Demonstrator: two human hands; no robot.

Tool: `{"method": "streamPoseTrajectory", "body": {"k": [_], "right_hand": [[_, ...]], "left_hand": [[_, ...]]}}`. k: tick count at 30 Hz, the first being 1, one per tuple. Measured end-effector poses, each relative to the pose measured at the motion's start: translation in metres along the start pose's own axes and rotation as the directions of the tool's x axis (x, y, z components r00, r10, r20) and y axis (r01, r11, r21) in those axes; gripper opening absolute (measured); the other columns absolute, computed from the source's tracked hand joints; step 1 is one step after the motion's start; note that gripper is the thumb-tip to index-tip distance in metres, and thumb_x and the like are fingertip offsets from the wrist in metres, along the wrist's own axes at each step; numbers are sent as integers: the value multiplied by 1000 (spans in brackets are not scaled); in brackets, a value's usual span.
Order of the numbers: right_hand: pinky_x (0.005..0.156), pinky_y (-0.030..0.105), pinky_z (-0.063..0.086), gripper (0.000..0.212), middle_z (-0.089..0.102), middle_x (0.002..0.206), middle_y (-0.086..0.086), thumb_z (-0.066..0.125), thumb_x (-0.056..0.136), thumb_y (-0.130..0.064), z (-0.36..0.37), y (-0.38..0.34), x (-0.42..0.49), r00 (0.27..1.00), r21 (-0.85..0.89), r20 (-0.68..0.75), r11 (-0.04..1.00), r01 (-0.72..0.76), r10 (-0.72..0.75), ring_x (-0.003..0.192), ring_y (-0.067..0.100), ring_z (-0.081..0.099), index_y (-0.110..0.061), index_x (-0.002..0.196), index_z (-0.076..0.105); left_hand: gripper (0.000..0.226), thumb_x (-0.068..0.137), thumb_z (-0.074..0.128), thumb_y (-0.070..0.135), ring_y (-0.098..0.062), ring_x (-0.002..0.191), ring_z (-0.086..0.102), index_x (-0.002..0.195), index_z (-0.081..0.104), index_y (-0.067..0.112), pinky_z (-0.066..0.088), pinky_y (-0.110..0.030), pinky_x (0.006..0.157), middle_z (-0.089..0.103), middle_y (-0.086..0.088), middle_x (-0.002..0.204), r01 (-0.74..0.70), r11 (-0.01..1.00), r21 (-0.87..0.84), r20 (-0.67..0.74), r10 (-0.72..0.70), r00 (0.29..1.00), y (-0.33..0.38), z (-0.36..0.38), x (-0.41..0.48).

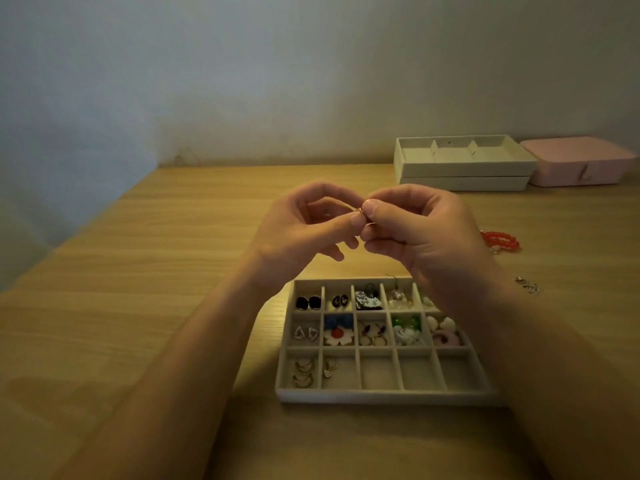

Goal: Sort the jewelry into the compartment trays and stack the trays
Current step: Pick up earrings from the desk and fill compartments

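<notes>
Head view: both hands, left hand (304,223) and right hand (422,230), pinch one small gold earring (360,211) together above the compartment tray (381,396); sorting continues, and next it likely needs an empty near-row cell below them.

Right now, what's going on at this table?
A person is sorting jewelry. Both hands, left hand and right hand, pinch one small gold piece above the compartment tray. Its top two rows are filled; three front compartments are empty. A red bead bracelet and a small silver piece lie loose to the right. Two stacked trays and a pink box sit at the back.
</notes>
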State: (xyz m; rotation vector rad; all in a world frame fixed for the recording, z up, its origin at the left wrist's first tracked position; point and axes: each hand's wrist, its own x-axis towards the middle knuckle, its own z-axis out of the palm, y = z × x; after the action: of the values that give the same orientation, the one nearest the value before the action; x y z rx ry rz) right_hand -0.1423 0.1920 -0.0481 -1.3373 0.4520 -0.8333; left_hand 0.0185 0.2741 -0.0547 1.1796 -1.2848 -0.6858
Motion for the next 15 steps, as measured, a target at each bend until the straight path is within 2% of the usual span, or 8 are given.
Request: {"method": "streamPoseTrajectory", "body": {"k": [4,10,15], "right_hand": [[68,28,60,7,77,84,10,68,93,-7,7,8,-4,997,-2,-60,999,47,-47,76,23,75,-7,100,70],[63,30,62,11,78,84,3,70,94,-13,8,13,-8,990,-143,-119,988,62,-79,75,21,77,-8,103,72],[60,28,60,11,78,84,4,69,94,-13,5,12,-15,991,-110,-130,994,25,-39,73,21,76,-9,104,71]], "left_hand": [[21,88,72,5,-19,76,69,107,65,9,57,-29,59,71,-7,87,-20,999,38,-7,20,1000,0,0,0],[28,83,73,19,-24,74,70,106,64,6,55,-30,57,70,-3,85,-26,995,101,19,25,1000,-4,0,1],[20,85,73,11,-23,71,69,103,69,3,56,-32,56,71,-4,81,-74,988,136,31,71,997,-5,-2,3]]}}
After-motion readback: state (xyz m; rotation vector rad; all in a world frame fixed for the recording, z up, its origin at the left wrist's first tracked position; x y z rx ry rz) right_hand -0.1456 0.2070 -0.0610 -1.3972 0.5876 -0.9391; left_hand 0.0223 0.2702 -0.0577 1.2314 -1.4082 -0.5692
